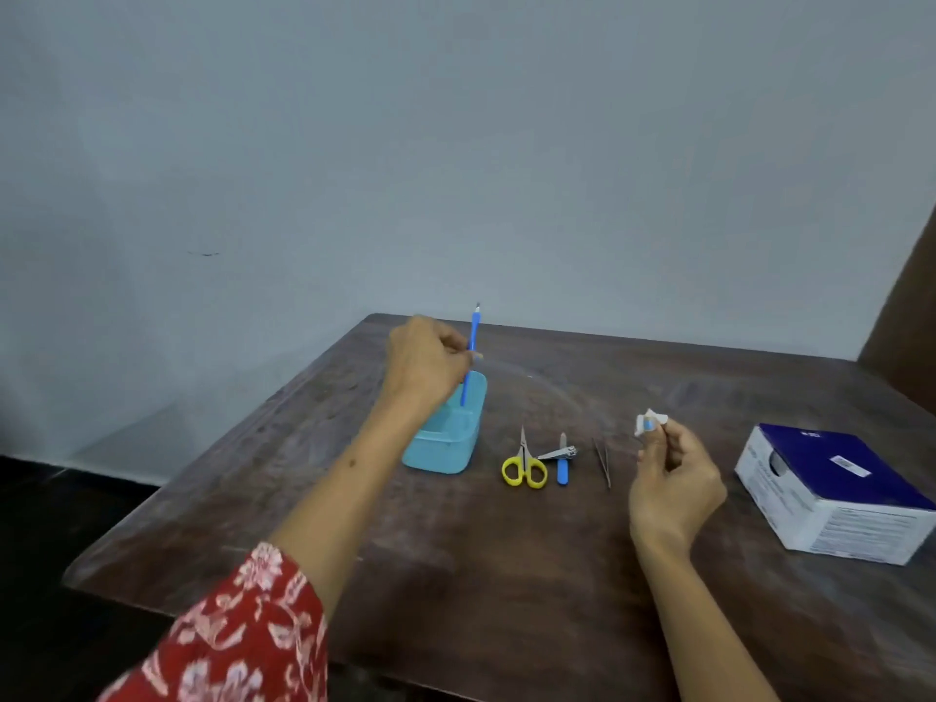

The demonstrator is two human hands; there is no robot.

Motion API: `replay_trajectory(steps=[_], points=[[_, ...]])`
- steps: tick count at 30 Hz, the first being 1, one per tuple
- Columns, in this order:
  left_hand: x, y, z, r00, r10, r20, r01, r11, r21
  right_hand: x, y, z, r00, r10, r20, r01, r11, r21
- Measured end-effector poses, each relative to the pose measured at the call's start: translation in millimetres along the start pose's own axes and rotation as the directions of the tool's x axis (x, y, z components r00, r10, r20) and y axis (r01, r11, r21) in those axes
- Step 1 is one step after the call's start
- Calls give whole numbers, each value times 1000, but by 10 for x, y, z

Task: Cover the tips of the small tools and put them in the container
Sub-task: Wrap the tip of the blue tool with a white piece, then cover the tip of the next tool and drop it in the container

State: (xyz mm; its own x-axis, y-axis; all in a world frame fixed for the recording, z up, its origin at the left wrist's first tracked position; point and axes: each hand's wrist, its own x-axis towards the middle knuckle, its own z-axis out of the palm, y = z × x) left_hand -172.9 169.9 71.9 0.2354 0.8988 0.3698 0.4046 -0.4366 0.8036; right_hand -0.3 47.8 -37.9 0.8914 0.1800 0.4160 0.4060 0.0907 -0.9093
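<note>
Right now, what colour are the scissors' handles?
Yellow: the scissors lie on the table, clearest in the head view.

A dark brown wooden table point(506, 575) stands against a pale grey-blue wall point(456, 144), with a blue-topped white cardboard box point(835, 491) lying near its right edge.
</note>
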Motion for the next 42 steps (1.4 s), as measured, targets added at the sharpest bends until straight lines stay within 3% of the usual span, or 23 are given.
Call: replay_trajectory(steps=[5, 11, 17, 26, 29, 32, 34, 36, 38, 42], points=[[188, -189, -26, 981, -162, 111, 131, 960, 247, -23, -69, -16, 999, -27, 32, 27, 1000, -8], [202, -235, 147, 922, -339, 187, 211, 845, 491, -51, -100, -7, 998, -18, 52, 19, 1000, -5], [167, -250, 253, 912, -353, 209, 145, 755, 639, -46, -91, -1, 998, -24, 57, 23, 1000, 20], [158, -238, 294, 883, -385, 268, 85, 693, 716, -55, -105, -1, 998, -27, 49, 24, 998, 49], [123, -154, 247, 910, -329, 252, 51, 692, 720, -50, -87, -6, 1000, 7, 28, -8, 998, 59], [34, 4, 243, 990, -75, 120, -21, 759, 650, -22, -81, -13, 993, 119, 5, -118, 982, 146], [-85, 130, 326, 991, 116, 61, -130, 801, 585, -4, -96, -34, 986, 167, -4, -163, 966, 199], [-261, 231, 506, 969, 214, 122, -246, 826, 507, 12, -106, -55, 981, 190, -22, -180, 957, 226], [-508, 302, 739, 948, 196, 250, -294, 838, 460, 24, -98, -60, 974, 220, -46, -202, 946, 253], [-850, 282, 1203, 901, 142, 410, -371, 743, 557, 45, -87, -75, 955, 286, -81, -247, 916, 317]])
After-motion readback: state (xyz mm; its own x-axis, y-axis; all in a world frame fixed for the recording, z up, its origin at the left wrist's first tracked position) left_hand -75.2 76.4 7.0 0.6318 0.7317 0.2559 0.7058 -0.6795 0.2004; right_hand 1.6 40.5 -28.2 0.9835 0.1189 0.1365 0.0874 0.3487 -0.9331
